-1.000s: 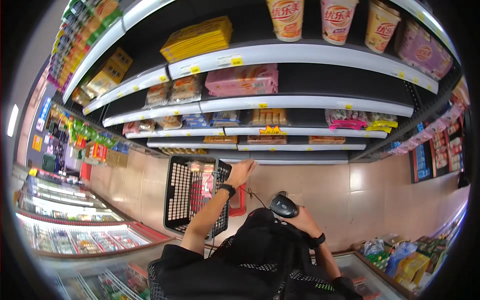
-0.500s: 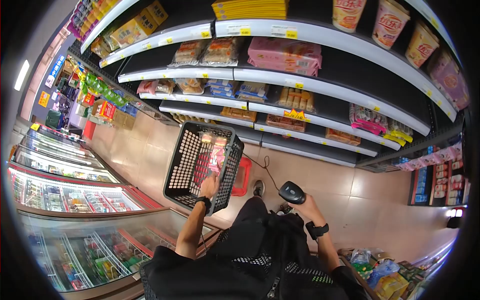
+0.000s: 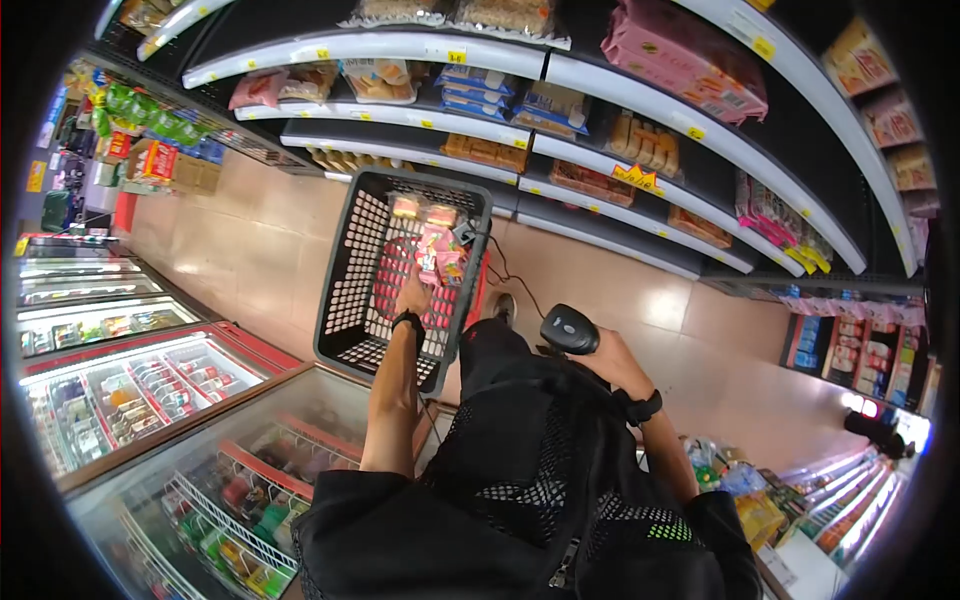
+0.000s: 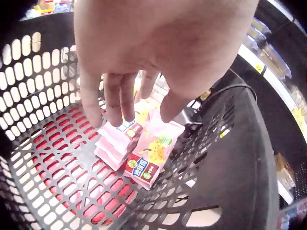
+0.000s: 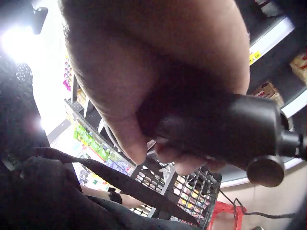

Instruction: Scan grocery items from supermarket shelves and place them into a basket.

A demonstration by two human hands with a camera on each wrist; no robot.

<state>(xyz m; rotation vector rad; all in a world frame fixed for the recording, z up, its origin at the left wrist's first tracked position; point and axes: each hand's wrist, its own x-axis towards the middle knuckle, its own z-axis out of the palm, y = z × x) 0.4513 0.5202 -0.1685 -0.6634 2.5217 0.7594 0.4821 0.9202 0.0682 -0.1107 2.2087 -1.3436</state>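
Note:
My left hand (image 3: pixel 412 297) is down inside a black shopping basket (image 3: pixel 335 290). In the left wrist view its fingers (image 4: pixel 113 98) and thumb hang spread, fingertips right at the pink snack packets (image 4: pixel 156 143) on the basket floor. Yellow and red packs (image 3: pixel 440 214) lie beyond them at the basket's far end. A small dark object (image 3: pixel 464 233) lies by the right wall. My right hand (image 3: pixel 618 362) grips a black handheld barcode scanner (image 3: pixel 570 329), held right of the basket in front of my body. A thin dark cord (image 3: pixel 515 275) runs between the basket and scanner.
Shelves with packaged bread (image 3: pixel 645 143) and a pink pack (image 3: pixel 680 62) curve across ahead. Glass-topped freezers (image 3: pixel 220 470) stand to the left and near side. A red frame (image 5: pixel 225 215) shows beneath the basket. Tiled floor (image 3: pixel 640 290) stretches to the right.
My left hand has gone from above the basket's right rim down into it, to the pink packets. My right hand keeps its grip on the scanner. The head view has turned and tilted downward.

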